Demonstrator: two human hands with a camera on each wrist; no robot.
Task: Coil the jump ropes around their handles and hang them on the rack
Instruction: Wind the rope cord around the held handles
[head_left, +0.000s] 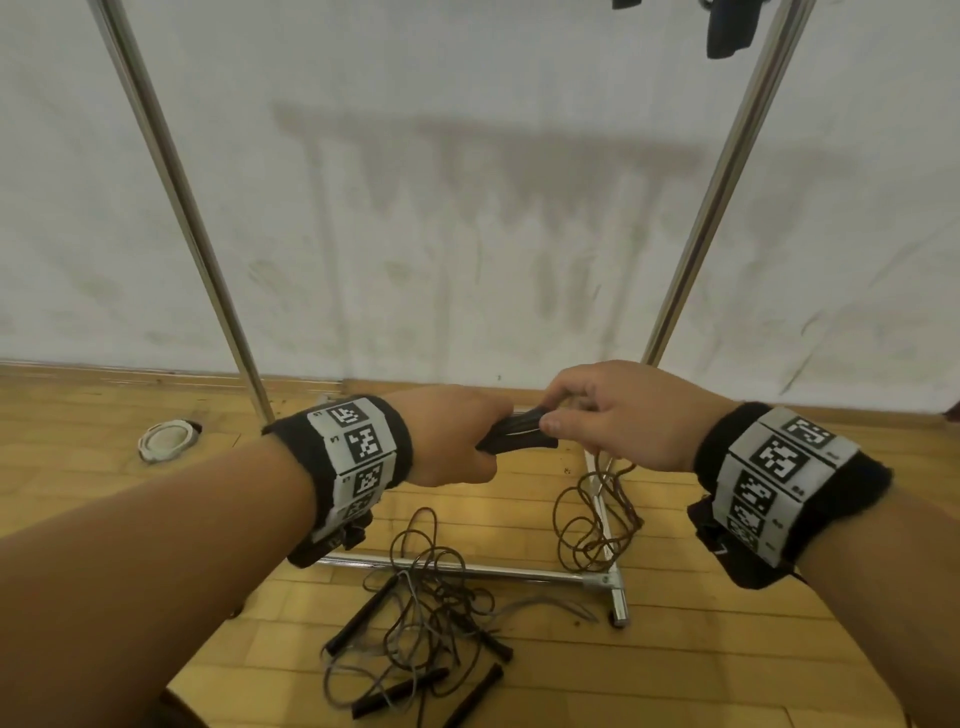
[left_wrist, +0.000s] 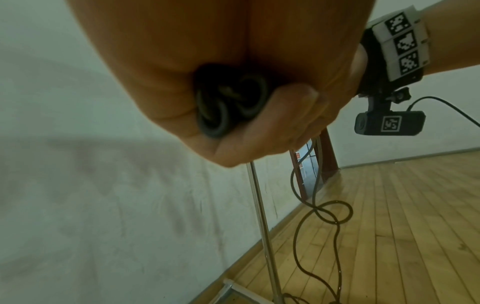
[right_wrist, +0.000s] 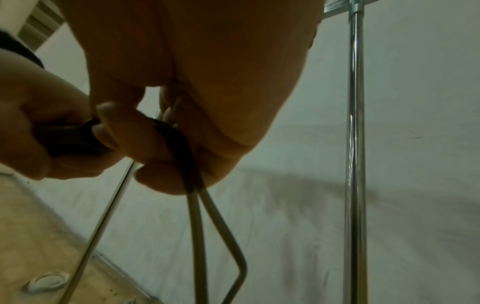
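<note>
While both hands meet at mid-frame in front of the rack (head_left: 182, 197), the scene reads left to right like this. Far left on the wood floor (head_left: 78, 415), a white round fitting (head_left: 167, 440) sits near the rack's left pole. Left hand (head_left: 447, 436) is fisted tight around a pair of black handles (head_left: 519, 434), held roughly level; left wrist view shows the two handle butts (left_wrist: 228, 102) side by side in the curled fingers. Right hand (head_left: 618, 410) pinches the other end of the handles, thumb and fingertips closed on the cord (right_wrist: 192, 164) where it leaves them. Two strands of that cord drop from the right hand's fingers in the right wrist view. Below the right hand, the brown cord hangs in loose loops (head_left: 587, 525) down over the rack's base bar (head_left: 467, 569), not yet wound on the handles. Lower centre, a tangle of more ropes (head_left: 421, 618) lies on the floor just in front of the base bar, with several black handles sticking out. Top right, dark items (head_left: 730, 26) hang at the frame edge, too cropped to identify.
</note>
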